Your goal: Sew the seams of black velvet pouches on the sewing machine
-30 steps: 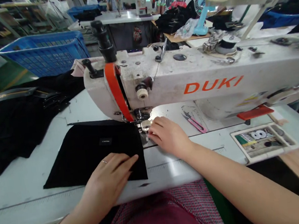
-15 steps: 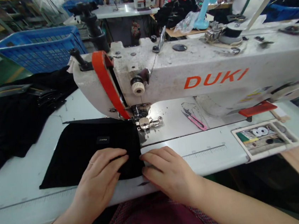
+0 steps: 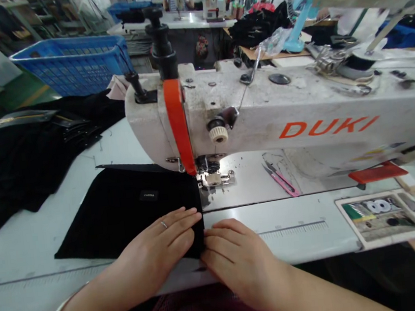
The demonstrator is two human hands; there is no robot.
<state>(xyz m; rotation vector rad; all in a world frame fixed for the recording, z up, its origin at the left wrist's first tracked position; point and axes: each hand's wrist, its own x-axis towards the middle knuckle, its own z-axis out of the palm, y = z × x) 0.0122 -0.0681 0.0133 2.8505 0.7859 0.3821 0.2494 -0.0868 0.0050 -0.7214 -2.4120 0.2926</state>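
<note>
A flat black fabric piece with a small label lies on the machine table, its right edge at the presser foot of the sewing machine. My left hand rests flat on the fabric near that edge, fingers stretched out, a ring on one of them. At the lower right corner, my right hand has its fingers bent together and closed on the fabric's edge. The fingertips partly hide this corner.
Pink-handled thread snips lie on the machine bed. To their right is an inset tray with bobbins. A pile of black garments sits at the left, with a blue basket behind it. A ruler scale runs along the table's front.
My left hand has slid right along the fabric to its edge and flattened out. My right hand stays at the corner. The camera view has shifted, so the machine appears farther right and lower.
</note>
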